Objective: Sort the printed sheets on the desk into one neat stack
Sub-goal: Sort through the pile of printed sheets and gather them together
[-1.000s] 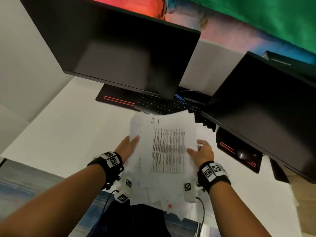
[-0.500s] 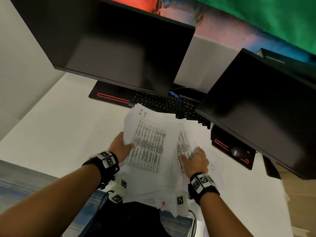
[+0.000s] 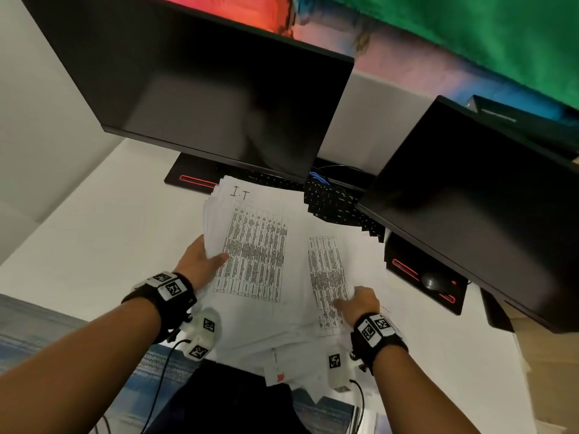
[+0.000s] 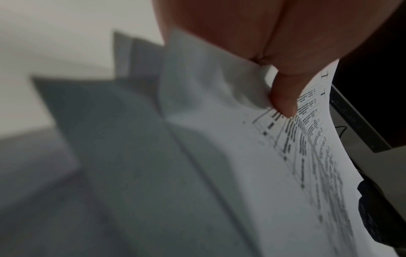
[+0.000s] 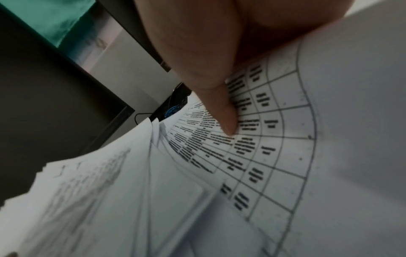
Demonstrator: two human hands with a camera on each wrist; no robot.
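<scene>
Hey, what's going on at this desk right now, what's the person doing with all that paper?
A person is gathering printed sheets over a white desk, in front of two dark monitors. The left hand grips a thick bundle whose top page carries a table and handwritten "I.T.". The right hand holds another printed sheet beside it, thumb on the table. More loose sheets lie fanned underneath, so the stack is not yet neat.

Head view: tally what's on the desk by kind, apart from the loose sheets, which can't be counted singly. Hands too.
Monitors: 2, one left, one right
Keyboard: 1
Mouse: 1
Paper bundles in hand: 2, left hand's bundle, right hand's bundle
Hands: 2, left hand, right hand
Total: 8
</scene>
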